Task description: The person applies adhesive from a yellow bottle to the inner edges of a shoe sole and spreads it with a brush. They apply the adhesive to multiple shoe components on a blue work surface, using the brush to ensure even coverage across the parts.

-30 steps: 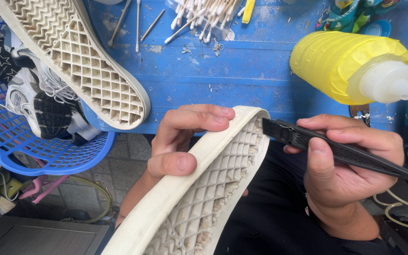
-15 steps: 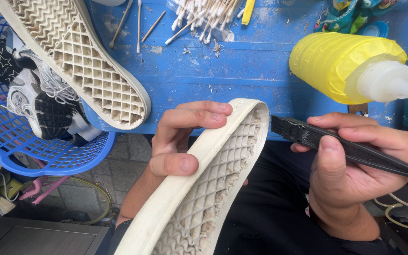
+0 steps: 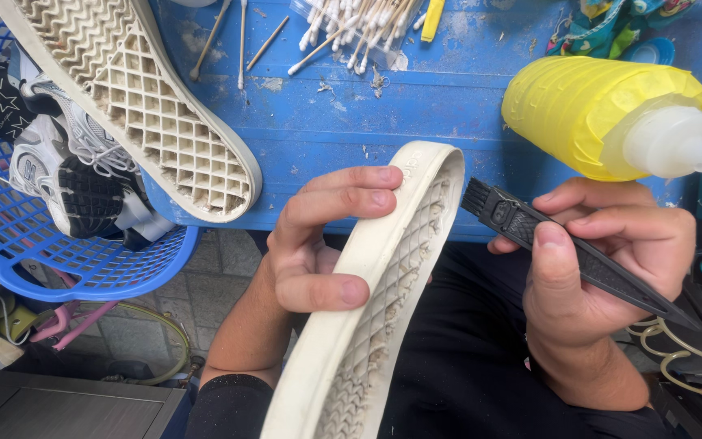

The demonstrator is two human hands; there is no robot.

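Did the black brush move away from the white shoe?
Yes. The black brush slid right, away from the shoe sole, its bristle tip now sitting below the yellow bottle.

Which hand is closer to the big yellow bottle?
The right hand. It holds the black brush just below the yellow bottle. The left hand grips the shoe sole, farther to the bottle's left.

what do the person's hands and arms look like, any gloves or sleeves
Both hands are bare: no gloves, rings or watch show on the left hand or the right hand. The nails are short and unpainted. The forearms are uncovered too; no sleeve reaches the wrists. Below them, dark black clothing covers the lap.
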